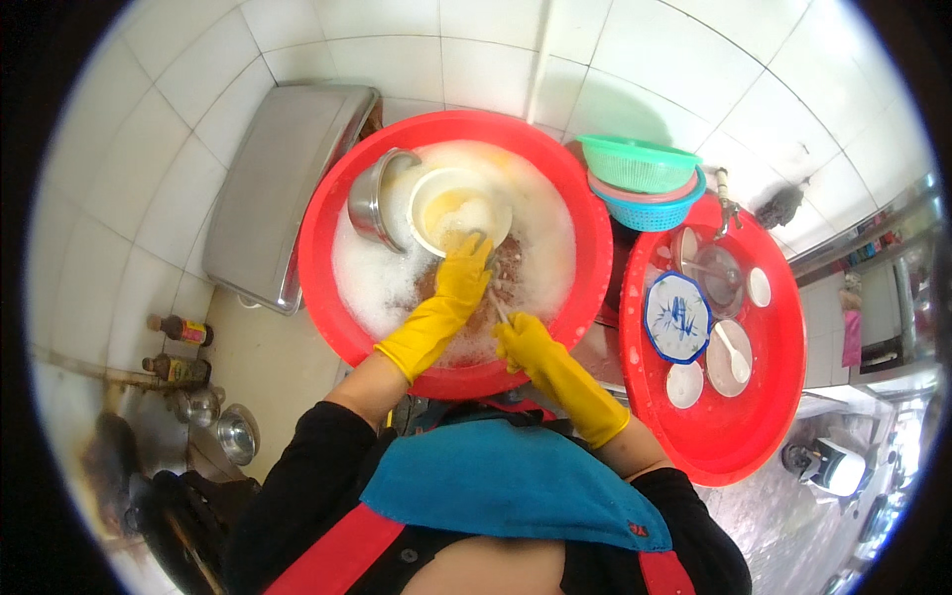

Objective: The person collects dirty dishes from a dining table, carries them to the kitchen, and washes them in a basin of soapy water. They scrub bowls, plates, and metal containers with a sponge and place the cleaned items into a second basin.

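Foamy water fills a large red plastic basin [320,245] before me. My left hand [462,279], in a yellow rubber glove, lies over the basin at the near rim of a white bowl [420,204]; something grey shows at its fingertips, too unclear to name. In the other yellow glove, my right hand [524,338] is closed around the thin handle of a utensil [498,306], whose far end runs towards the left hand and is partly hidden. A stainless steel pot [366,204] lies tilted in the foam to the left of the bowl.
Right of me, a second red basin [714,446] holds a blue-rimmed octagonal plate [678,316], small dishes and a white spoon [736,364] below a tap [725,212]. Stacked colanders [639,163] stand between the basins. Leftward are a metal lid [290,178], bottles [182,329] and a steel bowl [238,433].
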Demonstrator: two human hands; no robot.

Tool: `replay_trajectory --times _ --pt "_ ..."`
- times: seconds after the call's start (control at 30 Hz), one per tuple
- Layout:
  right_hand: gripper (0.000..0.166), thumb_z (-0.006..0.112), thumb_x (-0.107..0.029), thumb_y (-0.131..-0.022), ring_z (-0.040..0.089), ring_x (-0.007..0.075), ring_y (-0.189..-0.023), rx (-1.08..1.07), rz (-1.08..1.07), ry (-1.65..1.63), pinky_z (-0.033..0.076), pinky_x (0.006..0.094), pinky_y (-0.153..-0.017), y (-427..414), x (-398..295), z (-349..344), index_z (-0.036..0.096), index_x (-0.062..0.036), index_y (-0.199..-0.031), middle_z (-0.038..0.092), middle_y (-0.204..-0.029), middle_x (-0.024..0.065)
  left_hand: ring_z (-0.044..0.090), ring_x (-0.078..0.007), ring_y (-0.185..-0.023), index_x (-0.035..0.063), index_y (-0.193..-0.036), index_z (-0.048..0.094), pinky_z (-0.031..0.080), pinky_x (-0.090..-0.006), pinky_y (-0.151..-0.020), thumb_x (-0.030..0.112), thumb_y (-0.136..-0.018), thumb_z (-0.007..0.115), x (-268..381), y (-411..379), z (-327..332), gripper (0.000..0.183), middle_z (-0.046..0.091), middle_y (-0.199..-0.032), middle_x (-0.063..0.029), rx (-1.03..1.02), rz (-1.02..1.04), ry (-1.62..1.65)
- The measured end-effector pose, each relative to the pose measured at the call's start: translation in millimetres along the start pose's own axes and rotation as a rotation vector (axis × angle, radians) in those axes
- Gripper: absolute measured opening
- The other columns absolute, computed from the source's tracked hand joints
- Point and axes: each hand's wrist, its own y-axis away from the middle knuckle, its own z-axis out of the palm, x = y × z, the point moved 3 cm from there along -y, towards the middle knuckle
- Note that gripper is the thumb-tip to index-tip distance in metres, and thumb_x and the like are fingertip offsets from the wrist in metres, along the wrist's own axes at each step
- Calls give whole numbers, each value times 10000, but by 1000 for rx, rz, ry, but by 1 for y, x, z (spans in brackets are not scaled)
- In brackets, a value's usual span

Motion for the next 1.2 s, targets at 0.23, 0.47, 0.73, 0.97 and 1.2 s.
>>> replay_trajectory --times 0.23,0.47,0.73,0.97,1.2 --pt "153 453 -177 -863 384 125 -366 -85 -103 19 299 266 -335 5 -6 21 507 -42 -910 474 -556 49 556 -352 -870 105 -1067 514 441 -395 -767 189 -742 562 -41 -12 -7 339 595 -932 -149 -60 -523 395" --pt "135 487 -161 -842 507 185 -448 152 -676 240 380 320 -402 -52 12 38 515 -33 -879 538 -574 94 587 -234 -623 61 -1027 491 491 -328 -521 78 -841 465 -27 6 12 189 586 -832 -129 339 -1144 1577" --pt "167 531 -236 -800 565 361 -683 451 -851 768 435 452 -609 -62 -33 10 539 -74 -844 587 -718 176 545 -128 -767 38 -973 542 457 -266 -692 40 -790 565 -27 42 0 185 589 -856 -31 160 -484 867" --pt "188 529 -233 -802 567 359 -708 590 -1075 898 432 432 -616 -53 -48 -16 559 -72 -895 594 -740 171 578 -269 -815 69 -1058 561 454 -346 -722 190 -765 599 -80 95 14 320 610 -943 -139 -721 -362 291" --pt "189 522 -233 -810 572 361 -697 443 -710 946 434 432 -610 -79 -3 0 572 -77 -903 602 -747 160 592 -220 -823 62 -1140 489 486 -323 -712 200 -842 563 -71 56 -3 337 603 -957 -118 18 -1013 1470"
